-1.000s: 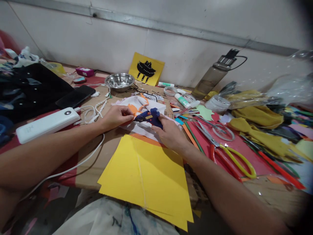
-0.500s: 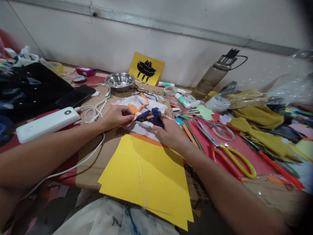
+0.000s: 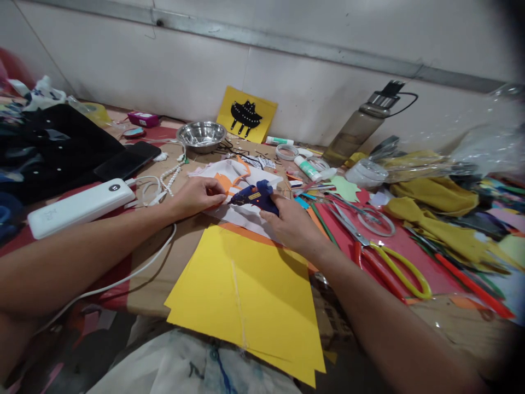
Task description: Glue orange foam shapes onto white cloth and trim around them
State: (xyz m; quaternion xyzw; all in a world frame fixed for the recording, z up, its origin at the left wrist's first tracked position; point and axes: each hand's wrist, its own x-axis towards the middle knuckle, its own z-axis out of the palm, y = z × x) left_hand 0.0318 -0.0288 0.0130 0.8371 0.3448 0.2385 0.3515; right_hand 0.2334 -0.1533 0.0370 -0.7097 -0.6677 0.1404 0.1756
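My right hand (image 3: 293, 221) is closed around a dark blue glue gun (image 3: 256, 197) with a small glowing light on its body. Its nozzle points left, close to the fingertips of my left hand (image 3: 200, 196). Those fingers are pinched together at an orange paper cutout (image 3: 223, 183), though exactly what they grip is partly hidden. Beneath both hands lie white paper sheets (image 3: 250, 217). Nearer to me, yellow sheets (image 3: 241, 290) overhang the table edge, with a pale strip down their middle.
On the left are a white power bank (image 3: 82, 208) with its cable and a black phone (image 3: 127, 160). A steel bowl (image 3: 200, 137) stands behind. To the right lie scissors (image 3: 383, 254), a glue stick (image 3: 307, 168) and a tilted bottle (image 3: 359, 128).
The glue gun and my right hand have shifted very slightly right, away from my left fingertips. My left hand stays nearly in place.
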